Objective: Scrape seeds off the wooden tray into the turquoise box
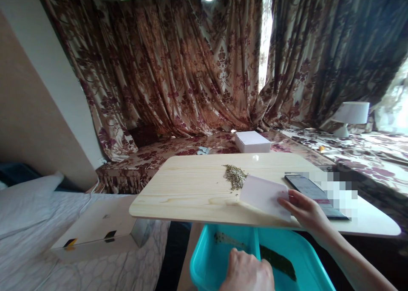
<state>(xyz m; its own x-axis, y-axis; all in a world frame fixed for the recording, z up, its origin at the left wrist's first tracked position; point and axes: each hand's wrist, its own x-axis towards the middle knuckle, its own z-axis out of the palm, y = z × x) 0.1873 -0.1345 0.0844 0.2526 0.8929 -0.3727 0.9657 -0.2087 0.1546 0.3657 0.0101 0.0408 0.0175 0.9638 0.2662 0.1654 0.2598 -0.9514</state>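
My right hand [302, 208] pinches the right edge of a thin white sheet [263, 195] between thumb and fingers. The sheet's left edge touches a small heap of greenish-brown seeds or grains [235, 177] on the pale wooden table [178, 185]. Below the table's near edge stands a turquoise divided tub [199, 261]. Over it my left hand [248, 272] is closed, knuckles up; whatever its fingers hold is hidden. Some pale, speckled matter [228, 239] lies in the tub's left compartment, and a dark green flat strip [279, 261] in the right one.
A tablet or large phone [314, 195] lies at the table's right, partly blurred out. Behind the table sits a white box [253, 141]. A larger white carton [98, 223] rests on the bed at left. At far right is a lamp [352, 114].
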